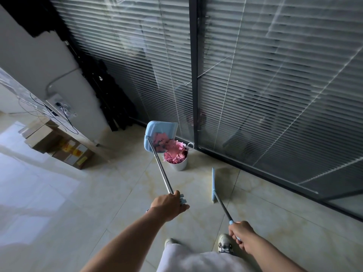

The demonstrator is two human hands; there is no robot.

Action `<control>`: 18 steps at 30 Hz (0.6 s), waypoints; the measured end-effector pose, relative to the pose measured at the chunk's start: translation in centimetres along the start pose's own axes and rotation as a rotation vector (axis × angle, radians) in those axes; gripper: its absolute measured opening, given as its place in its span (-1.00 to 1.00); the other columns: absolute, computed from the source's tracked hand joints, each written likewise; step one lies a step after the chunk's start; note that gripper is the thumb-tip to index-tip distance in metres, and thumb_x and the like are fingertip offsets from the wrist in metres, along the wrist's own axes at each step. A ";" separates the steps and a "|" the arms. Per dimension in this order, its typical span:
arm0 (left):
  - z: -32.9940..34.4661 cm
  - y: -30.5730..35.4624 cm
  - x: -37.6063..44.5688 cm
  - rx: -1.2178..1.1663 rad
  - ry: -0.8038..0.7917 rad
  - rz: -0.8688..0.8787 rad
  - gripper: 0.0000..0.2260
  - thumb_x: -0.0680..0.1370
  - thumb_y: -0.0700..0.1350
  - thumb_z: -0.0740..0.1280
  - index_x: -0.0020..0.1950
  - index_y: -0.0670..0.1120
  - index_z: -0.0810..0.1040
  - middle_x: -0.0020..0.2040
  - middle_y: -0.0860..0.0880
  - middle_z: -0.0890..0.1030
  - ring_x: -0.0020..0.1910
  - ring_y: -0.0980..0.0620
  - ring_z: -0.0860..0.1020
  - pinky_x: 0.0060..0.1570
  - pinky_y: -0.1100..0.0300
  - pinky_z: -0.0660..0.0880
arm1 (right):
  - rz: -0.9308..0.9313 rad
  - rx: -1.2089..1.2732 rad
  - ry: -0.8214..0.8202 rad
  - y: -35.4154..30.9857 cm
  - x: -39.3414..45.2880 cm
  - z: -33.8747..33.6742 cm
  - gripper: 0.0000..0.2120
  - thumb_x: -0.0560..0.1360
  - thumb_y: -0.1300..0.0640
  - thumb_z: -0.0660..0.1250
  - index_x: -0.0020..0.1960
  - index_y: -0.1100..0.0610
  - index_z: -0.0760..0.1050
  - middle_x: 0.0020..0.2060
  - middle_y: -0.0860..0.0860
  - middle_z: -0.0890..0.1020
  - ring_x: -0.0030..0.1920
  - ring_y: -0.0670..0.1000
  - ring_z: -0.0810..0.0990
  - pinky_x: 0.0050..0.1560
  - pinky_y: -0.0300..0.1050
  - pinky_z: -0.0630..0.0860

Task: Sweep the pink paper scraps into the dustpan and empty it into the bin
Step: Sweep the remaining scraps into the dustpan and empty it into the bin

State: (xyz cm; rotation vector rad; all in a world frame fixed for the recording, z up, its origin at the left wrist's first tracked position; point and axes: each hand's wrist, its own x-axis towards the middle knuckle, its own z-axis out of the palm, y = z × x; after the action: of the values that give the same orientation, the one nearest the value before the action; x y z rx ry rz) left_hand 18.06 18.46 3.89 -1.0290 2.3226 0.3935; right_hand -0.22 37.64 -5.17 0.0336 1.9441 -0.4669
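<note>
At the bottom, pale shorts (198, 260) and a white shoe (225, 243) are seen on the shiny tiled floor (117, 193). The right hand (242, 235) is wrapped tightly round the blue grip at the end of the broom handle (222, 206). The blue broom head (213, 185) is set on the floor, a little to the right of the bin. The left hand (169, 205) is closed round the blue grip of the dustpan pole (160, 167), which is held up and slanted away. The blue dustpan (160, 129) is tipped over the small white bin (179, 163), just above its rim. Pink paper scraps (174, 152) are seen sliding out of the pan and piled high in the bin. It cannot be told for sure if the pan is touching the bin. To the left, cardboard boxes (62, 148) are stacked by a white wall. Behind the bin, a glass wall with closed blinds (275, 75) is seen.
</note>
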 end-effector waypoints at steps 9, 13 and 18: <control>1.0 0.6 -0.5 0.011 0.028 -0.003 -0.46 0.56 0.29 0.13 0.27 -0.13 0.34 0.11 -0.14 0.63 0.06 -0.23 0.61 -0.11 0.03 0.52 | -0.008 0.021 -0.007 0.2 0.0 0.2 -0.93 0.31 0.37 0.22 -0.26 0.24 0.43 -0.50 0.09 0.30 -0.62 -0.06 0.15 -0.48 -0.37 0.07; 1.4 0.8 -0.8 -0.003 0.041 0.007 -0.47 0.56 0.29 0.13 0.25 -0.13 0.34 0.10 -0.14 0.63 0.05 -0.23 0.61 -0.11 0.02 0.52 | -0.006 0.012 -0.005 0.4 -0.1 0.2 -0.93 0.31 0.36 0.22 -0.27 0.22 0.43 -0.50 0.09 0.30 -0.61 -0.05 0.16 -0.49 -0.36 0.07; 1.9 1.5 -1.3 0.004 0.035 0.018 -0.46 0.56 0.30 0.12 0.26 -0.13 0.34 0.08 -0.15 0.63 0.03 -0.23 0.61 -0.13 0.02 0.51 | -0.002 0.001 -0.007 0.6 -0.5 0.3 -0.92 0.31 0.36 0.22 -0.27 0.22 0.42 -0.54 0.08 0.29 -0.62 -0.05 0.15 -0.50 -0.37 0.08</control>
State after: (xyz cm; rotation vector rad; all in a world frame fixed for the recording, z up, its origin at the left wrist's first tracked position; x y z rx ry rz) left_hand 18.36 21.15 3.22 -1.0206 2.3644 0.3803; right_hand 0.33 38.17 -5.01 0.0300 1.9371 -0.4685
